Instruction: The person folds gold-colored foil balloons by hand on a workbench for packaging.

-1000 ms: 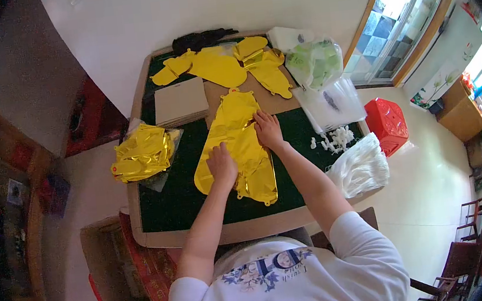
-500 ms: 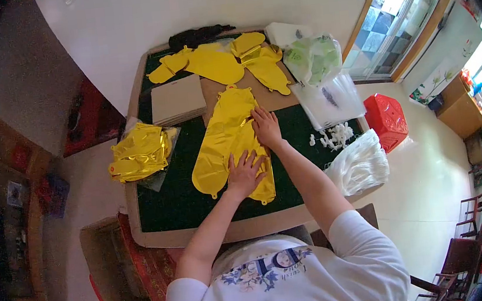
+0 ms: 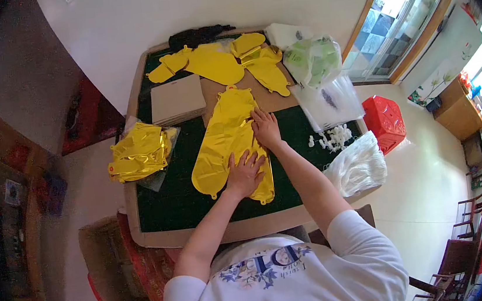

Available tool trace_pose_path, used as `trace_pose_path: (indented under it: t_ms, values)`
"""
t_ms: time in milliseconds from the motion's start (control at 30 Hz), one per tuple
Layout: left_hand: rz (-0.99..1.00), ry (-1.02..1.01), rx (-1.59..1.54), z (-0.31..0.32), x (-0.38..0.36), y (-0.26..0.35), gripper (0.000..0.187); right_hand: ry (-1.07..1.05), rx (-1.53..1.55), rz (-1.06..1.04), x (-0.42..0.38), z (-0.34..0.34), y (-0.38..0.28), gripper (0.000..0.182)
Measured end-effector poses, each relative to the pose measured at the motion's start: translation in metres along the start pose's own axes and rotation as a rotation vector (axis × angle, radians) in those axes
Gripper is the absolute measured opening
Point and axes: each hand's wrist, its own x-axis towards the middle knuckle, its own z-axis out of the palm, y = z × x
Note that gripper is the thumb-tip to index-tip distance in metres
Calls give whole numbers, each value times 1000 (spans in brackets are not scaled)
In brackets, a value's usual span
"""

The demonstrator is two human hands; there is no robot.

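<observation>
A flat gold foil balloon (image 3: 215,159) lies on the dark green table top (image 3: 164,202), partly folded over along its right side. My left hand (image 3: 246,175) rests on its lower part with the fingers spread. Higher up, my right hand (image 3: 265,129) lies on the balloon's right edge, fingers stretched out. Neither hand grips anything. The foil under both palms is hidden. More gold foil pieces (image 3: 214,62) are spread at the back of the table.
At the left edge sits a pile of gold foil balloons (image 3: 140,152) on clear plastic. Grey cardboard sheets (image 3: 177,99) lie behind it. To the right are clear plastic bags (image 3: 330,103), small white pieces (image 3: 336,137), a white fibre bundle (image 3: 357,165) and a red stool (image 3: 385,123).
</observation>
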Motion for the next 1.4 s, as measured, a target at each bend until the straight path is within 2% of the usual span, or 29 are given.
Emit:
trace_pose_path:
  t_ms: [300, 500, 567, 700, 967, 1400]
  values:
    - [-42, -142, 4, -2, 2, 4, 53, 16, 30, -14, 0, -1, 2, 40]
    - [-54, -110, 21, 3, -4, 4, 53, 33, 38, -40, -3, 1, 4, 40]
    - [-6, 47, -26, 5, -4, 2, 54, 55, 90, -21, -1, -5, 0, 40]
    - [-9, 55, -38, 5, -5, 1, 54, 140, 111, -32, -1, -4, -1, 40]
    - [-24, 29, -52, 9, -5, -1, 54, 18, -69, -46, 12, 6, 9, 38]
    - [-37, 31, -49, 10, -4, 0, 55, 33, -118, -13, 42, 16, 25, 41]
